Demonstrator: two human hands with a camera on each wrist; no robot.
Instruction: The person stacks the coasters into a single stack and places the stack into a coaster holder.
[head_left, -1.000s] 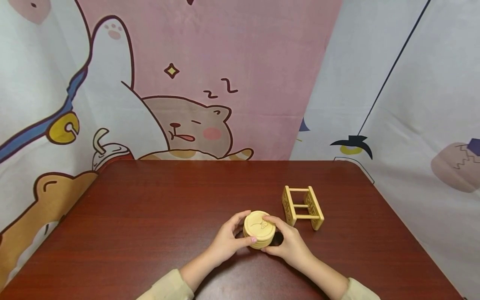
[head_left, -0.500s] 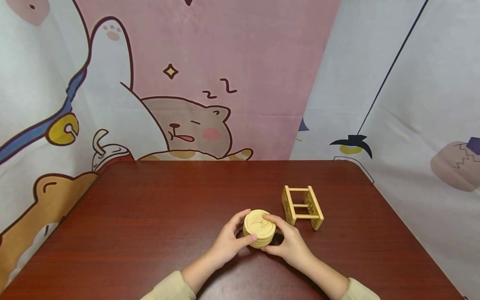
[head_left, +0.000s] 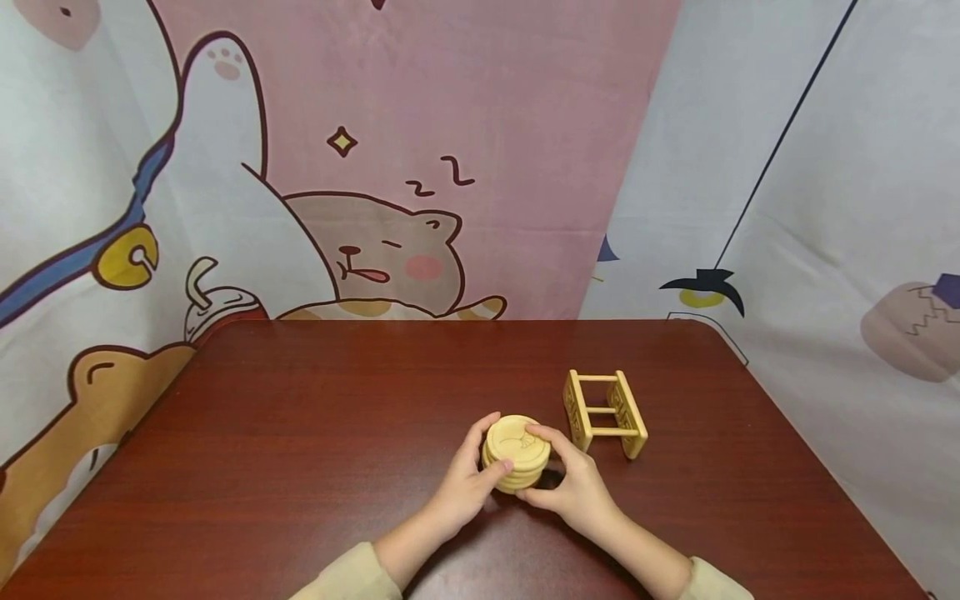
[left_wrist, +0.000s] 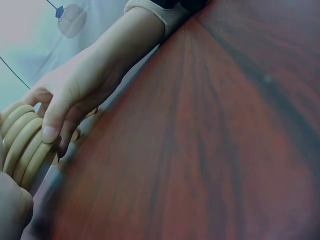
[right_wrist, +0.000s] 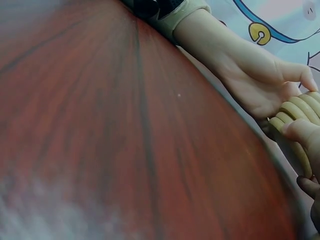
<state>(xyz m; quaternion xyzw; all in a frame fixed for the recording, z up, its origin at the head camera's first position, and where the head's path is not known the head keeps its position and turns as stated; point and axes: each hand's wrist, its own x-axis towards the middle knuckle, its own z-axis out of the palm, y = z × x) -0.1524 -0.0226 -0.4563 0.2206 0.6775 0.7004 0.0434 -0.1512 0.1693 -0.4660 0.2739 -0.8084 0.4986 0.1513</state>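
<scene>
Between the two hands is a stack of several round, pale yellow coasters (head_left: 516, 446), the top one engraved with a plant-like line drawing. My left hand (head_left: 463, 487) grips the stack's left side, its thumb lying at the near rim. On the other side my right hand (head_left: 576, 487) pinches it, with the thumb low and the fingers over the top rim. In the left wrist view the coaster edges (left_wrist: 25, 142) fan slightly out of line. The right wrist view shows the same edges (right_wrist: 300, 107) beside the left palm. The stack appears lifted off the tabletop.
A matching yellow coaster rack (head_left: 630, 417), two carved side panels joined by thin rods, stands to the right beyond the right hand. The dark red-brown table (head_left: 300, 433) reaches back to a cartoon-printed cloth (head_left: 525, 167).
Both hands have raised the stack slightly and shifted it a little away from the person. The left thumb has moved up toward the top coaster. The rack has stayed in place.
</scene>
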